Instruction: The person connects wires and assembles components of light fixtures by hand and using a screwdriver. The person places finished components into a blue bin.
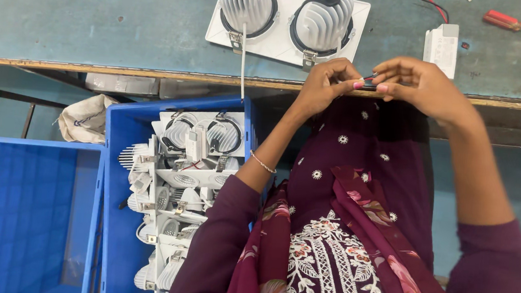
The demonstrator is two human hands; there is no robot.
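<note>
I see my left hand and right hand meeting at the near edge of the workbench, fingertips pressed together, pinching the thin wire ends between them — red shows there. Just beyond sits a white twin downlight fitting with two finned heat sinks, a white lead hanging off the edge. To its right, a small white driver box and a red screwdriver. Below left — a blue crate piled with similar fittings, beside an emptier blue crate. The benchtop is worn blue-green.
</note>
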